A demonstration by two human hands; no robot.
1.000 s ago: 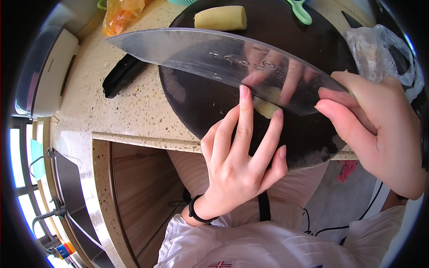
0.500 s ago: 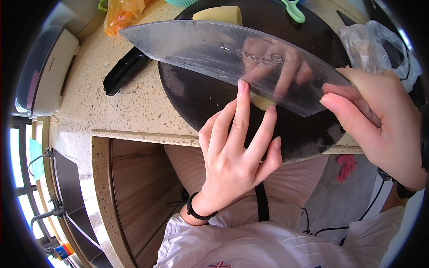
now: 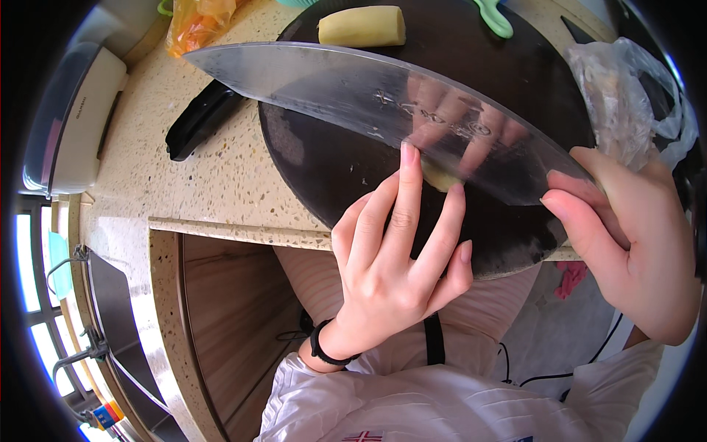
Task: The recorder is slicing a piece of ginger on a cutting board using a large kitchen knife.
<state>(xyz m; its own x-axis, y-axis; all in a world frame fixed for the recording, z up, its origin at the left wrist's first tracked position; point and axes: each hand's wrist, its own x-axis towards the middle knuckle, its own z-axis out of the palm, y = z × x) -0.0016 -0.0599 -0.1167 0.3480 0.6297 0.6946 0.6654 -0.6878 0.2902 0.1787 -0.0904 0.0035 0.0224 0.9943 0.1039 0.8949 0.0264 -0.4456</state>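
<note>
My right hand (image 3: 632,247) is closed around the handle end of a broad kitchen knife (image 3: 309,81), its thumb against the blade. The knife lies slantwise over a dark round cutting board (image 3: 508,247), tip to the far left. My left hand (image 3: 398,250) has its fingers spread, their tips pinning a pale yellow vegetable piece (image 3: 440,179) close to the blade's near edge. The blade hides part of that piece and mirrors my fingers. Beyond the knife, a larger peeled pale yellow chunk (image 3: 362,26) rests on the board.
A black handle (image 3: 199,121) juts left from beneath the knife tip. An orange plastic bag (image 3: 197,26) sits at the far left, a clear bag (image 3: 611,96) at the right. A green-handled tool (image 3: 493,18) lies on the board's far side. A white appliance (image 3: 77,121) stands left.
Both hands and the knife have shifted slightly right and nearer in the picture. More of the far chunk now shows beyond the blade. My left fingertips remain at the piece.
</note>
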